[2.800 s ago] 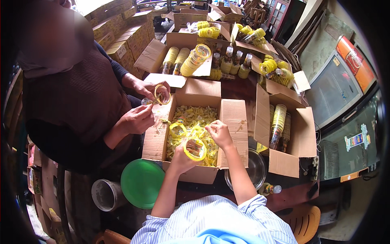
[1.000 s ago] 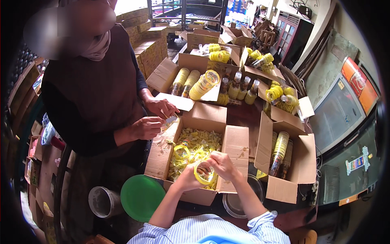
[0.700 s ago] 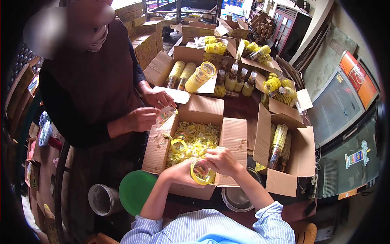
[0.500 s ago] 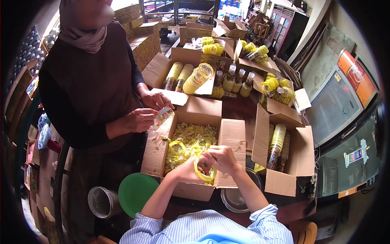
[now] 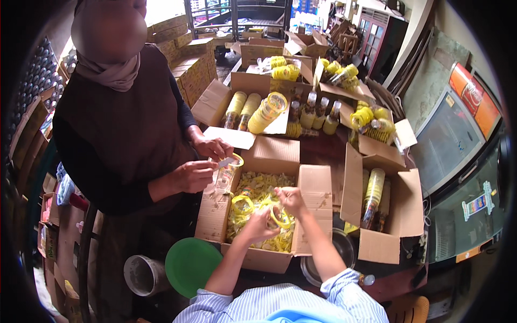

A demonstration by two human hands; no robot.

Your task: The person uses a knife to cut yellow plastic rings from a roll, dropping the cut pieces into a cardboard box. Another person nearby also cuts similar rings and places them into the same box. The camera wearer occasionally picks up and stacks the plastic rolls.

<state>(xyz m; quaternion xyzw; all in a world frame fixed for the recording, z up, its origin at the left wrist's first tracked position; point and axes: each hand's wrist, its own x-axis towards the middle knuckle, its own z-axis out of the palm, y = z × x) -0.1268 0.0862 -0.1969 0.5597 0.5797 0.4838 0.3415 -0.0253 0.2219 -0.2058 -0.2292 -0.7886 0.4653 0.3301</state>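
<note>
My left hand (image 5: 259,226) is closed around a clear plastic cup with a yellow rim (image 5: 280,216), tilted over the open cardboard box (image 5: 315,211). Just beyond the rim is my right hand (image 5: 291,199), its fingers pinched together; what they hold, if anything, is too small to make out. Small yellow-and-clear packets (image 5: 276,243) fill the box beneath both hands. Among them lies another yellow-rimmed cup (image 5: 242,205). Across the box's left flap, a co-worker's hands (image 5: 202,168) hold a small pale strip beside a clear yellow-rimmed cup (image 5: 226,175).
A green basin (image 5: 193,267) and a white bucket (image 5: 141,275) stand at lower left. Right of the box are a metal bowl (image 5: 344,248) and a carton of stacked cups (image 5: 405,202). Filled bottles (image 5: 331,119) and more cup cartons (image 5: 214,103) occupy the far side.
My right hand has lifted away from the cup's mouth, and both hands sit farther over the box. The co-worker's strip has turned, and the cup beside it shows more. The whole view has shifted slightly.
</note>
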